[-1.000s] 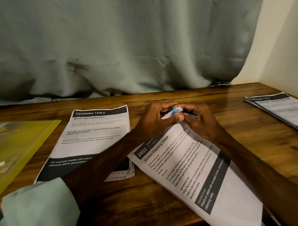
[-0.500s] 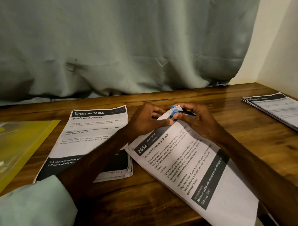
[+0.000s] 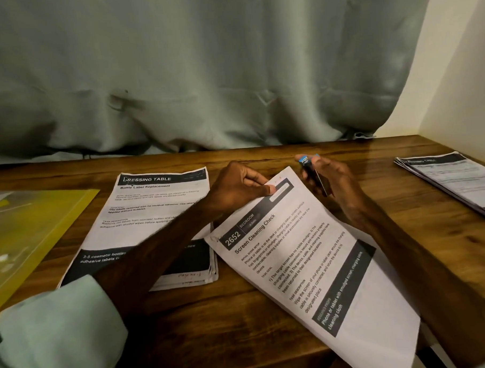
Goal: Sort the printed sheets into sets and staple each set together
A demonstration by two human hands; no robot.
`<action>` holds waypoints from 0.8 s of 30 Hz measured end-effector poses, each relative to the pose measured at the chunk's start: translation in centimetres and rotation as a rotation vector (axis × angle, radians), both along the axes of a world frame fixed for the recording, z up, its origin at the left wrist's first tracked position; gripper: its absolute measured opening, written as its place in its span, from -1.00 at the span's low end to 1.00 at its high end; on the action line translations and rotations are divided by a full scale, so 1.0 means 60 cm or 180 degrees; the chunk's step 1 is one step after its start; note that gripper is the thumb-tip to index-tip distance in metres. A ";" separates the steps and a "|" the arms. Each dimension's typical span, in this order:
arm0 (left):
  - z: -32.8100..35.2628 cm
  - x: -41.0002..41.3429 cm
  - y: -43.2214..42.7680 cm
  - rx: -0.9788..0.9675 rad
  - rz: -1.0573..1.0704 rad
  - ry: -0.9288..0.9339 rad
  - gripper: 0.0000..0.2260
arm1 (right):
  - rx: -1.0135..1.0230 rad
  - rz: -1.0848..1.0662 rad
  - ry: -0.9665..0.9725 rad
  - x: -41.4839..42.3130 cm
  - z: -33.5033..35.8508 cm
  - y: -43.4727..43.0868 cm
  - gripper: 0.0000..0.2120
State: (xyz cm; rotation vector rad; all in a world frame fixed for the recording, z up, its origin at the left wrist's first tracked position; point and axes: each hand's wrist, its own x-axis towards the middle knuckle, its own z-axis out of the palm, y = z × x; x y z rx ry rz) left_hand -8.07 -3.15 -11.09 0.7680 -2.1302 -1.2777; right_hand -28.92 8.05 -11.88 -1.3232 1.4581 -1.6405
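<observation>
Screen Cleaning set [image 3: 308,264] lying angled, left hand [image 3: 241,186] pinching its top corner; right hand [image 3: 336,185] gripping black-blue stapler [image 3: 313,175] beside it. Dressing Table stack [image 3: 153,215] and right stack [image 3: 458,185] lying flat.

Dim, warm light; soft focus, wide-angle bending at edges, glare on the yellow folder [image 3: 29,229].

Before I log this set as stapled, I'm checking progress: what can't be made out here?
Head view:
Any staple in the corner of the Screen Cleaning Check set: too small; left hand covers part.
Stapler: mostly wrapped by right hand.
Dressing Table pile: left forearm crosses it, sheet count unclear.
Far-right pile: blurred, cut by frame edge.
</observation>
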 end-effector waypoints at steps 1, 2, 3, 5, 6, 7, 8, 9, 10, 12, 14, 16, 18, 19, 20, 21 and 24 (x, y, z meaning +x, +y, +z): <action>0.001 0.000 0.000 -0.0015 0.0008 -0.0018 -0.81 | 0.0026 -0.0060 0.0115 0.004 0.000 0.001 -0.77; 0.001 -0.001 0.001 -0.0033 0.0010 -0.0037 -0.82 | 0.0013 -0.0079 0.0225 0.007 -0.003 0.002 -0.78; 0.002 -0.002 0.001 -0.0066 0.0013 -0.0055 -0.83 | -0.0003 -0.0080 0.0298 0.010 -0.005 0.002 -0.82; 0.003 -0.005 0.002 -0.0210 0.0041 -0.0096 -0.85 | -0.0018 -0.0066 0.0383 0.015 -0.005 0.003 -0.87; 0.004 -0.007 0.003 -0.0307 0.0065 -0.0127 -0.86 | -0.0035 -0.0052 0.0452 0.015 -0.006 0.002 -0.85; 0.004 -0.008 0.003 -0.0402 0.0089 -0.0165 -0.85 | -0.0052 -0.0030 0.0520 0.018 -0.004 0.001 -0.85; 0.005 -0.009 0.003 -0.0494 0.0099 -0.0199 -0.85 | -0.0074 -0.0025 0.0617 0.020 -0.002 0.001 -0.87; 0.006 -0.010 0.004 -0.0581 0.0099 -0.0227 -0.85 | -0.0092 -0.0041 0.0702 0.021 -0.001 0.001 -0.90; 0.007 -0.010 0.005 -0.0679 0.0097 -0.0246 -0.85 | -0.0115 -0.0073 0.0801 0.020 -0.001 0.001 -0.93; 0.006 -0.011 0.006 -0.0913 0.0101 -0.0257 -0.87 | -0.0173 -0.0176 0.0940 0.022 0.000 0.002 -0.87; 0.006 -0.010 0.010 -0.1084 0.0085 -0.0235 -0.90 | -0.0182 -0.0175 0.0990 0.022 0.001 0.004 -0.86; 0.008 -0.011 0.013 -0.1170 0.0065 -0.0222 -0.92 | -0.0172 -0.0167 0.0996 0.025 0.005 0.009 -0.91; 0.012 -0.011 0.016 -0.1229 0.0059 -0.0232 -0.92 | -0.0167 -0.0143 0.1022 0.026 0.007 0.011 -0.83; 0.013 -0.011 0.017 -0.1242 0.0058 -0.0236 -0.92 | -0.0167 -0.0124 0.1032 0.028 0.010 0.014 -0.82; 0.015 -0.011 0.018 -0.1250 0.0057 -0.0223 -0.92 | -0.0158 -0.0116 0.1020 0.028 0.011 0.015 -0.82; 0.016 -0.010 0.019 -0.1252 0.0050 -0.0197 -0.92 | -0.0142 -0.0114 0.0990 0.030 0.013 0.016 -0.83; 0.021 -0.008 0.022 -0.1152 0.0015 -0.0079 -0.90 | -0.0086 -0.0082 0.0850 0.022 0.015 0.016 -0.84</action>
